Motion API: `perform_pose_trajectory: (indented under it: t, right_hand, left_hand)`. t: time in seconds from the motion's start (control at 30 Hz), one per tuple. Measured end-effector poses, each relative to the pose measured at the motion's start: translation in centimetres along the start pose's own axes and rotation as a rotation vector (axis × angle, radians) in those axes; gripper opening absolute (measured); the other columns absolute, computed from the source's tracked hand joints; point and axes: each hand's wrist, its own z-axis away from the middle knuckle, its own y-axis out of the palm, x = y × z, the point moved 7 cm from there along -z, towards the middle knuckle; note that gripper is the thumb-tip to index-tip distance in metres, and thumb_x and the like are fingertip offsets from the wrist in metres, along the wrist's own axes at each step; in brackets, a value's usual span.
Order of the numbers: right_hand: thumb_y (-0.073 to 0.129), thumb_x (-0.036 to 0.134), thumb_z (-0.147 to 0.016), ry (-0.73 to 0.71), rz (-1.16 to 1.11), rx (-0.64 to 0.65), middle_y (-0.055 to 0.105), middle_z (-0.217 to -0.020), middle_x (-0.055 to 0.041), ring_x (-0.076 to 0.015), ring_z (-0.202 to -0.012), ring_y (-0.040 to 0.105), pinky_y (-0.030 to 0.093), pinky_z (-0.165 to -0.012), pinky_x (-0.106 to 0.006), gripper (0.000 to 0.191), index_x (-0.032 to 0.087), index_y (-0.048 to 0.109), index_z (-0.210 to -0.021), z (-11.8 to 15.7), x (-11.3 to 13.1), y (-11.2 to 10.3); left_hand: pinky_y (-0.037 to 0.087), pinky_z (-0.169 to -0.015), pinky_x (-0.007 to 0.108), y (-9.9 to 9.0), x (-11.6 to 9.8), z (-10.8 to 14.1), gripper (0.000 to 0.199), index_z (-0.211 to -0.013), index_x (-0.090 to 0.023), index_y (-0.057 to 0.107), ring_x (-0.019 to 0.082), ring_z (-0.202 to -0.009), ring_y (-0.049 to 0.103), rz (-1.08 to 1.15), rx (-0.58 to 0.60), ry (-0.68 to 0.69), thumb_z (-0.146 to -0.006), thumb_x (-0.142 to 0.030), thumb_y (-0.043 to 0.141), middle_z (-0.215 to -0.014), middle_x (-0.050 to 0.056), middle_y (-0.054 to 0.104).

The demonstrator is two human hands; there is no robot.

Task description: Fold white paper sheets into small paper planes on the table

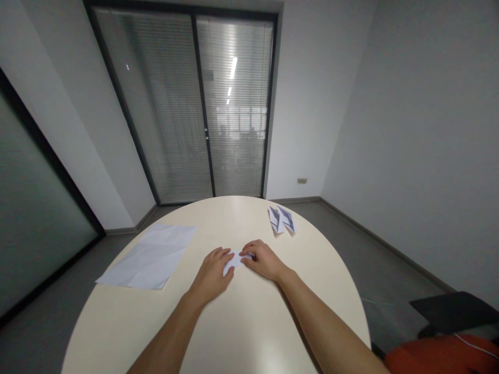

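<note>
A small piece of folded white paper (233,261) lies near the middle of the round table, between my two hands. My left hand (215,271) has its thumb and fingers closed on the paper's left side. At the right end, my right hand (263,259) pinches the same paper between thumb and fingertips. My fingers cover both ends, so the full shape of the fold is hidden.
Creased white sheets (154,257) lie at the table's left edge. Two folded paper pieces (281,220) rest at the far right of the cream tabletop (249,322). An orange chair seat (440,356) stands at lower right, beside the table.
</note>
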Motion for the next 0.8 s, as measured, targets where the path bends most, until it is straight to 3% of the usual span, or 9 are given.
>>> perform_pose_trajectory:
  t: [0.2,0.4,0.8]
  right_hand:
    - [0.076,0.035,-0.083,0.016,0.046,-0.008,0.073,-0.109,-0.0081,-0.0253,-0.108,0.062,0.045,-0.098,-0.039,0.024,0.024,0.077,-0.104,0.1,0.3,-0.3]
    - [0.071,0.029,-0.086,0.032,0.069,0.013,0.071,-0.107,-0.0092,-0.0243,-0.105,0.060,0.045,-0.096,-0.038,0.027,0.021,0.074,-0.112,0.1,0.2,-0.1]
    - [0.053,0.011,-0.092,0.079,0.104,0.018,0.066,-0.127,-0.0129,-0.0259,-0.119,0.056,0.040,-0.105,-0.043,0.044,0.020,0.060,-0.134,0.4,-1.6,0.4]
  left_hand:
    - [0.045,-0.108,0.046,-0.7,-0.8,0.0,0.038,-0.123,-0.022,0.070,0.028,-0.118,0.058,0.018,-0.028,0.013,-0.086,-0.028,0.064,-0.123,0.012,0.066]
    - [0.037,-0.116,0.051,-0.2,-0.7,0.1,0.037,-0.124,-0.020,0.069,0.030,-0.130,0.053,-0.024,0.001,0.019,-0.088,-0.028,0.062,-0.135,0.012,0.064]
    - [0.037,-0.117,0.049,0.1,-0.5,0.1,0.037,-0.123,-0.019,0.069,0.030,-0.131,0.053,-0.026,0.015,0.024,-0.088,-0.026,0.062,-0.136,0.012,0.064]
